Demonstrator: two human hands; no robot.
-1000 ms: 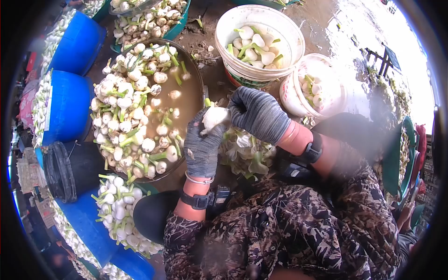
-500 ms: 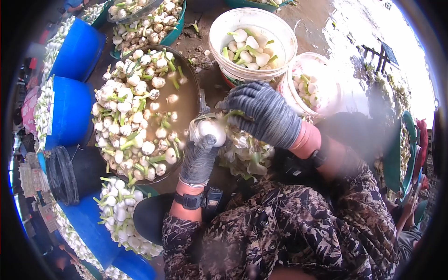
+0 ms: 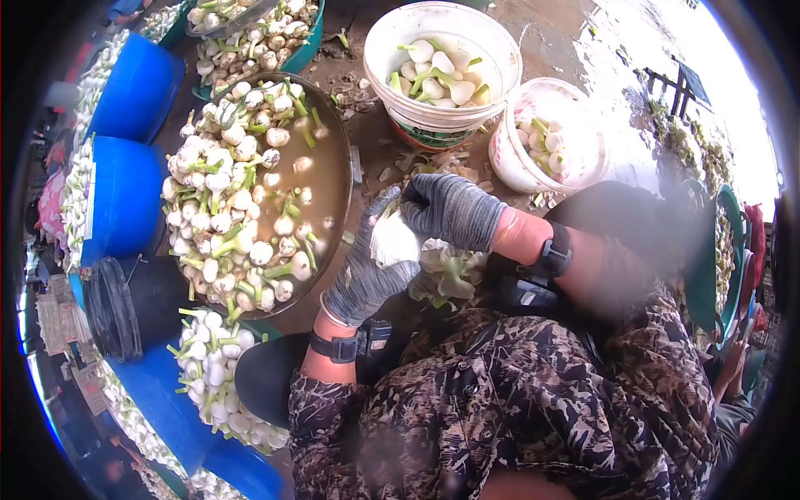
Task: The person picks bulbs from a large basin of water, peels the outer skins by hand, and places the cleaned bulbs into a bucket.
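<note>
My left hand (image 3: 367, 271), in a grey glove, is wrapped round a white garlic bulb (image 3: 395, 239) at the centre of the view. Against the upper end of that bulb, the gloved fingers of my right hand (image 3: 454, 210) are pinched together; what they grip is hidden. Beneath the hands lies a heap of pale peeled skins (image 3: 450, 275). Left of them a wide round basin (image 3: 333, 208) holds muddy water and many garlic bulbs with green stems. Beyond my right hand, a white bucket (image 3: 442, 121) and a lower white tub (image 3: 512, 167) contain cleaner bulbs.
Blue tubs (image 3: 125, 196) heaped with garlic line the left side, near a black bucket (image 3: 150, 308). A pile of white bulbs (image 3: 212, 367) is at lower left. Green basins stand at the top and at right (image 3: 708, 275). Part of another person's arm (image 3: 733, 367) shows at lower right.
My right hand swung away from the bulb, then came back against it with closed fingers. My left hand turned the bulb and moved slightly right. The view has shifted a little.
</note>
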